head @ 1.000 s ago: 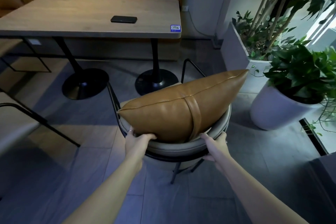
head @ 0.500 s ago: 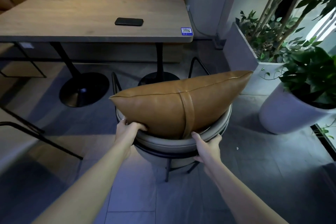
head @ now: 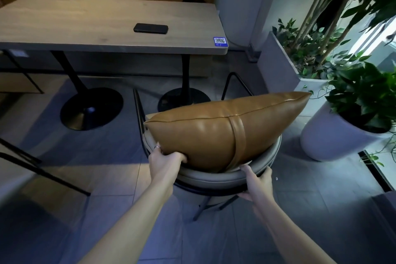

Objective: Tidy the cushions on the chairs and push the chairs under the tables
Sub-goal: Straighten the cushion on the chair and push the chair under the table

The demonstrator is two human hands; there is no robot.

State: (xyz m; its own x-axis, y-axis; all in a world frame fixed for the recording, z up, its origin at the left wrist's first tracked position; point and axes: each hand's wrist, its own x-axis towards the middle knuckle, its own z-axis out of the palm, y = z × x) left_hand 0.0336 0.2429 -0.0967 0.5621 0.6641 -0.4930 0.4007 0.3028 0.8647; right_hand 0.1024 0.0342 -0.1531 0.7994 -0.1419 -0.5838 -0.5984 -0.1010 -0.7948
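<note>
We've got the tan cushion propped on the chair, which sits short of the table. Left hand and right hand both clamp the backrest; pushing it under is what's left.

black phone, potted plants

- A tan leather cushion with a strap around its middle stands on edge in a grey padded chair, leaning against the curved backrest.
- The left hand grips the cushion's lower corner at 9 o'clock; a ring shows on one finger.
- The right hand clasps the backrest rim at 5 o'clock.
- A wooden table at 12 o'clock carries a black phone.
- White potted plants stand at 3 o'clock.
</note>
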